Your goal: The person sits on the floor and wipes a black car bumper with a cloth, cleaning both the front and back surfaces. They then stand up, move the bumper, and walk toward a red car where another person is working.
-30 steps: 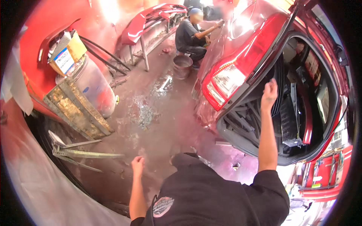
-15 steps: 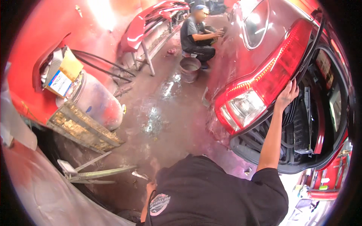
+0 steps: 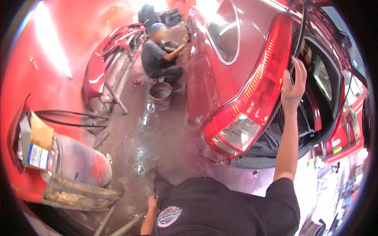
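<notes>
My right hand (image 3: 294,84) is raised along the inner edge of the red and clear tail light (image 3: 256,106) on a red car. Its thumb and fingers close round a black rubber seal (image 3: 302,27), which runs upward from them along the tailgate opening. Beside the hand gapes the dark open rear (image 3: 328,114) of the car, with black trim inside. Low on the left, my left hand (image 3: 152,202) is close against my black shirt (image 3: 224,204). Its fingers are partly hidden, and what it may hold cannot be made out.
A co-worker (image 3: 157,55) squats by the car's side, one hand at its panel, a bucket (image 3: 160,94) close by. A red bumper (image 3: 96,74) rests on a stand. At left are a paint-stained drum (image 3: 82,163) and a cardboard box (image 3: 41,137). The floor (image 3: 157,145) looks wet.
My right hand has moved upward along the tail light's edge and the rubber seal. The view has shifted, so the car now appears further left. The co-worker still squats by the panel.
</notes>
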Available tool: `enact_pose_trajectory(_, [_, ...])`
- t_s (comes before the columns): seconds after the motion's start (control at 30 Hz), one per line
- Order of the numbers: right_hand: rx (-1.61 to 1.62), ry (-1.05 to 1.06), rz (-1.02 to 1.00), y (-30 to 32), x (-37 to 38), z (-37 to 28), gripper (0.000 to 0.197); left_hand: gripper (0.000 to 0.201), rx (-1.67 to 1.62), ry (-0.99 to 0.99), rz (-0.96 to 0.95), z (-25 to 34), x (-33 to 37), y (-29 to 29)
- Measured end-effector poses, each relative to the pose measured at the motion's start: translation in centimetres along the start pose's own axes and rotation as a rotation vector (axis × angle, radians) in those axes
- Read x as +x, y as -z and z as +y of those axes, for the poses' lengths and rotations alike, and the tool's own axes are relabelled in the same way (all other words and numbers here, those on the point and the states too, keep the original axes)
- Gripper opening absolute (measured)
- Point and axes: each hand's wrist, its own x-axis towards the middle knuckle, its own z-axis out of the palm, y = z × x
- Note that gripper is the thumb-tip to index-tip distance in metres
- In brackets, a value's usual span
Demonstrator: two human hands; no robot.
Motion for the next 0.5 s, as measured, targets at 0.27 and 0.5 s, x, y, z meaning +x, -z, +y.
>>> enact_pose_trajectory(0.27, [-0.53, 0.143, -0.134, -8.8, 10.0, 5.2, 0.047, 0.04, -0.127, -0.113, 0.079, -1.8, 12.5, 8.2])
enact_pose_trajectory(0.5, [-1.134, -0.154, -0.287, -14.4, 12.3, 10.6, 0.065, 0.048, -0.048, -0.304, -0.317, 3.6, 16.5, 23.7])
